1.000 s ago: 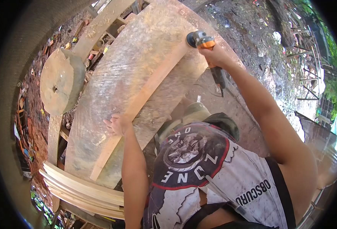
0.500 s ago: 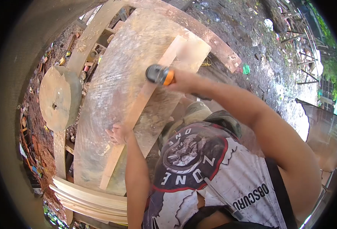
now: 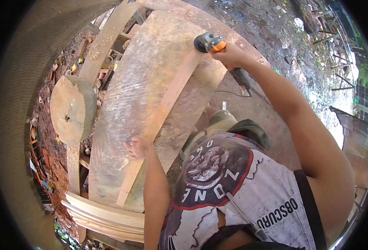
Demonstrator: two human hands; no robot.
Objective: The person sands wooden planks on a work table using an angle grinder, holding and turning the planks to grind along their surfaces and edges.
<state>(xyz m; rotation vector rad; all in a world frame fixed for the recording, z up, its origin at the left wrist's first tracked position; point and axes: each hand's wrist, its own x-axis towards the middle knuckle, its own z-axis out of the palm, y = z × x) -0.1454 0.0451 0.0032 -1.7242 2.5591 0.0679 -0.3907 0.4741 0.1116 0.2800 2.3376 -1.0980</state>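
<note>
A long, narrow wooden plank lies at a slant across a broad, scuffed wooden board. My right hand is closed around an angle grinder with an orange and grey body, its round disc at the far end of the plank. Whether the disc touches the wood, I cannot tell. Lower on the same plank lies my left hand, fingers spread over its left edge and onto the board. The upper half of the plank looks paler and pinker than the lower part.
Left of the board sits a thick round wooden disc on a beam. Several thin wooden strips are stacked at the near end. The grinder's cord hangs beside my leg. Scraps litter the muddy ground.
My right hand has moved the angle grinder up and right along the plank, from about its middle to its far end. My left hand keeps its place on the plank.
</note>
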